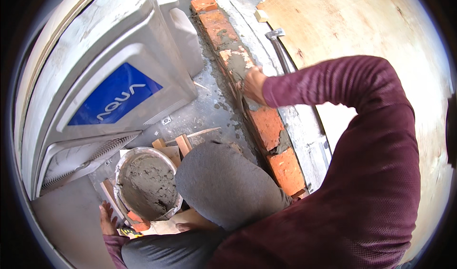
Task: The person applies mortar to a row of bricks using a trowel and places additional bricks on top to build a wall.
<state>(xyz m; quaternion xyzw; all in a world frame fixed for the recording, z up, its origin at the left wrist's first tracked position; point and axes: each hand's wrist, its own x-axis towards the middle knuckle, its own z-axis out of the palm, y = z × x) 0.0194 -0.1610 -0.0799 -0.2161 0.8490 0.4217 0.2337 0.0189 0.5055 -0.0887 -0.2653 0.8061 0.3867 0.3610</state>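
A long row of orange bricks (267, 124) runs from the far middle down toward my right side, with wet grey mortar (236, 65) smeared over its middle stretch. My right hand (254, 85) rests against this row, its fingers curled. Whatever they hold is hidden, though a thin dark edge shows along the bricks' left side. At the lower left my left hand (108, 217) has its fingers apart and holds nothing. It is beside a round bucket (148, 149) filled with grey mortar (147, 181). A broken brick piece (138, 221) lies against the bucket's near side.
A large grey plastic housing (157, 78) with a blue panel stands at the left. Wood offcuts (183, 145) lie behind the bucket. A hammer (280, 50) leans between the brick row and a big plywood sheet (342, 26) on the right. Mortar bits dot the floor (209, 112).
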